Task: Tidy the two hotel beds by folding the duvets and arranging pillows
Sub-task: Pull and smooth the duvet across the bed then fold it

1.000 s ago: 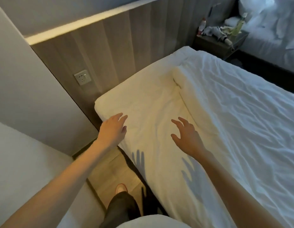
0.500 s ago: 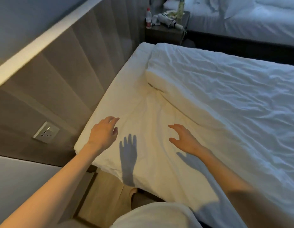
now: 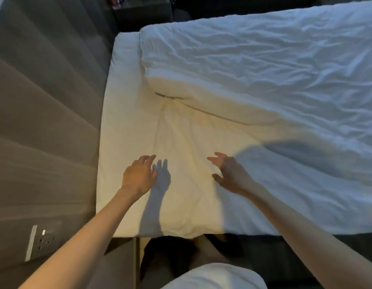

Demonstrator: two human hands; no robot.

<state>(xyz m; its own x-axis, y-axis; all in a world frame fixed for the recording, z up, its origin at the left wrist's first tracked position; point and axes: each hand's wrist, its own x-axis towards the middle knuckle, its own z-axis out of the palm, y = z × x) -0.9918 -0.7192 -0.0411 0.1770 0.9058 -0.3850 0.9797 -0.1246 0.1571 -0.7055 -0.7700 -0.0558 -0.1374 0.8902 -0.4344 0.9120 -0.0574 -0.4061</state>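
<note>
A: Left hand [image 3: 139, 176] and right hand [image 3: 231, 174] hover over the bed [image 3: 126, 122], fingers spread, gripping nothing.
B: Duvet [image 3: 264, 69] sits rumpled at 1 o'clock: soft, bulky, floppy, I'd say. Take its near folded edge.

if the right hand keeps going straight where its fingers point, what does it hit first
Probably the wrinkled bed sheet just ahead of the right hand; beyond that, the near corner of the duvet. How high the hand hovers is unclear.
</note>
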